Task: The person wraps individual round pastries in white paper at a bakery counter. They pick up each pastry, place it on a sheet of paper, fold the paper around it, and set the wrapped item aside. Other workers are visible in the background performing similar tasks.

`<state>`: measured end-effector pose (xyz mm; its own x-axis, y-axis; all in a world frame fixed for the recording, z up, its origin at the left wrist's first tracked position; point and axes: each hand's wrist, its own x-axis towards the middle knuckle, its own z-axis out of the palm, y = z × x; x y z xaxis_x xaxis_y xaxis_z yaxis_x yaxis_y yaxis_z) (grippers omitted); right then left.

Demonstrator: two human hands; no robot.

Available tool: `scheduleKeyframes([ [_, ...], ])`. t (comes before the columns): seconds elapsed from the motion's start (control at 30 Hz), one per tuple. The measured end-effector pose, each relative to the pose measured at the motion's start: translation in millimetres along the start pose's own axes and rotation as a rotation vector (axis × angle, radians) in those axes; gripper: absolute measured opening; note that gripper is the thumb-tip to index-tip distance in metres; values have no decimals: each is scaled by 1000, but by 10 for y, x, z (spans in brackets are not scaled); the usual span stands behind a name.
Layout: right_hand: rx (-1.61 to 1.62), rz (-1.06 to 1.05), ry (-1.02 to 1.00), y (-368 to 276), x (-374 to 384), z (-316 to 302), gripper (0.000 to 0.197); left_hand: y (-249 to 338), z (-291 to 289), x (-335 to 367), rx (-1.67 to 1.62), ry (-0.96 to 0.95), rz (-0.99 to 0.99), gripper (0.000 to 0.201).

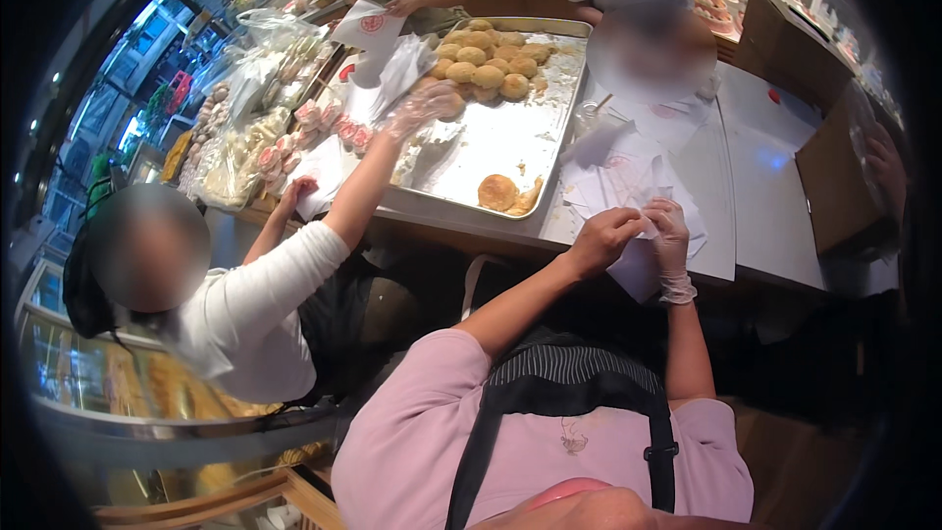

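Nearest: showing bare left hand (603, 238) with fingertips closed in a pinch, and right hand in clear crinkled plastic glove (669, 231) with fingers curled in. Apparently gripping one thin white paper piece (636, 273) between them, sheet or bag, can't tell which. Sits at the near edge of the smooth white-topped bench (770, 211), with a loose corner pointing back toward the body. Can't see exact finger contact, partly hidden behind knuckles.

Looks very light, floppy, easy to crease, likely to tear under a hard tug. Take by the top edge, close to a corner, fingertips only. Could slip a bit under the loose film glove; use bare fingertips for separating layers, gloved side for steadying.

Just beyond: see loose fanned stack of white papers (623, 162). Probably clings layer to layer; lift from a free corner, not from the middle.

Left of stack: see big shallow metal-rimmed tray (481, 152), with flat round golden-brown pastry (497, 192) by its near right corner. Likely light, crumbly; support from below, no squeezing.

Farthest: see heap of domed golden-brown pastries (486, 69) at the tray's far end. Note co-worker's plastic-gloved hand (429, 108) beside heap; too blurred to call open or gripping.
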<state>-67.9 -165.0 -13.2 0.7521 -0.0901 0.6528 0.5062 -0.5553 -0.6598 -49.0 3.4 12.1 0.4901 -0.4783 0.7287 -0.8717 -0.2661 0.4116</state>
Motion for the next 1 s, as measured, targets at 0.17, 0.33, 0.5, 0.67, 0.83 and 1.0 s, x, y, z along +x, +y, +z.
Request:
scheduleKeyframes([
  [0.17,-52,-34,-65,-21,36,-29,20,-70,64,98,-26,16,-79,23],
  [0.33,36,-43,-177,39,-14,-145,22,-193,156,95,57,34,-144,9],
  [0.5,20,-11,-211,-9,-23,-204,22,-266,209,135,89,61,-141,7],
  [0.67,-54,175,18,-38,-42,-22,6,-297,307,272,-144,41,-367,6],
  [0.83,8,208,204,-127,-14,96,13,-556,360,331,-165,-41,-466,17],
  [1.0,-226,159,35,-181,160,-41,26,-611,358,410,-182,-141,-636,22],
])
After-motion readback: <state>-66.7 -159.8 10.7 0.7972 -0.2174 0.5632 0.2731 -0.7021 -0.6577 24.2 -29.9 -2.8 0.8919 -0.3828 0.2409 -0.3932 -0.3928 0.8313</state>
